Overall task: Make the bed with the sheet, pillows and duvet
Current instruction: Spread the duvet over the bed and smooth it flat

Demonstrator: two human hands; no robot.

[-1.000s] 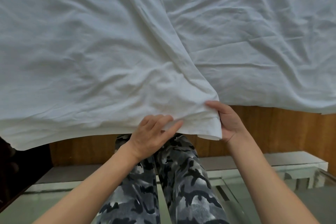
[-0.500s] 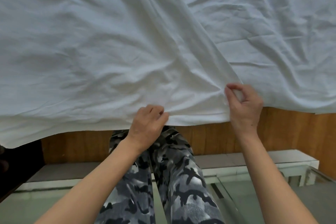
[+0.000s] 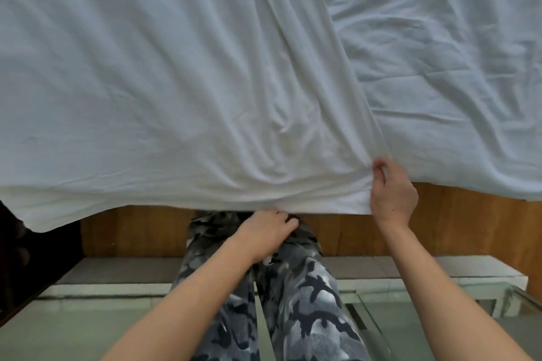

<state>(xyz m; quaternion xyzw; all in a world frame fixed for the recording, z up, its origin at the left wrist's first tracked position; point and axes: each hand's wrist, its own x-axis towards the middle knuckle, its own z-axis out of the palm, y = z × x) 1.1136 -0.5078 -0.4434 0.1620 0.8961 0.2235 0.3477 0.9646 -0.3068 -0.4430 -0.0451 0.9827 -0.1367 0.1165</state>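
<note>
Right hand (image 3: 393,193) pinches sheet (image 3: 181,91) corner at 4 o'clock, left hand (image 3: 268,230) grips hem w/ curled fingers; uneven pull could drag it askew.

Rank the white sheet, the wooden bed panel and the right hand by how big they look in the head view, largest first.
1. White sheet
2. Wooden bed panel
3. Right hand
The panel is partly hidden by the sheet.

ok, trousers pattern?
Grey, black and white camouflage on the trousers, head view.
</note>
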